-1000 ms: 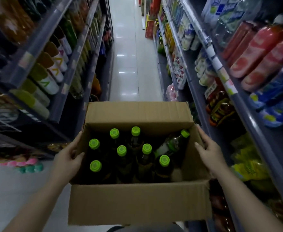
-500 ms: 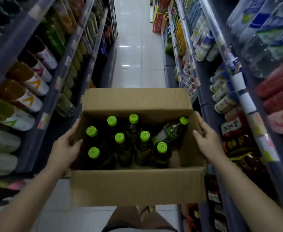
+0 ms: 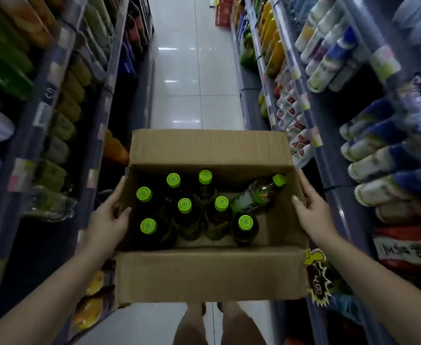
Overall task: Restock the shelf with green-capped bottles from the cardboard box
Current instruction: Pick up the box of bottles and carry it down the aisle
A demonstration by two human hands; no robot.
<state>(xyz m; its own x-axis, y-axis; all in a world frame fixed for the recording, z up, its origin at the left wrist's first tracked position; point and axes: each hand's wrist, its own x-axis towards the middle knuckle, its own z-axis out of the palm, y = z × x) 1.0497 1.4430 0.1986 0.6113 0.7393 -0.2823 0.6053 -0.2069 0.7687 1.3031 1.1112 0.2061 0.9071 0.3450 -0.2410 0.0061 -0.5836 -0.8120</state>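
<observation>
Legs [image 3: 219,324] at 6 o'clock, standing on the white tile floor [image 3: 192,70]. Just above them the box [image 3: 211,275] is carried in mid-air, flaps open, centred in the aisle. Left hand [image 3: 107,220] grips the box's left wall at 9 o'clock, thumb hooked over the rim inside, fingers outside. Right hand [image 3: 311,207] clamps the right wall at 3 o'clock the same way, thumb inside. Hands well apart, one per side.

Inside the box: seven bottles [image 3: 184,215] stand upright with green caps, packed toward the left and middle. An eighth, the tilted bottle [image 3: 259,195], leans at 2 o'clock, cap against the right wall near the far corner. Bare cardboard floor shows at the box's right near corner.

Left shelf [image 3: 55,78] at 9 to 11 o'clock, blurred drinks in green and orange. Right shelf [image 3: 329,155] at 1 to 4 o'clock, white-and-blue bottles lying cap-outward. A yellow price tag [image 3: 316,277] sits just beside the box's near right corner. Aisle runs off to 12 o'clock.
</observation>
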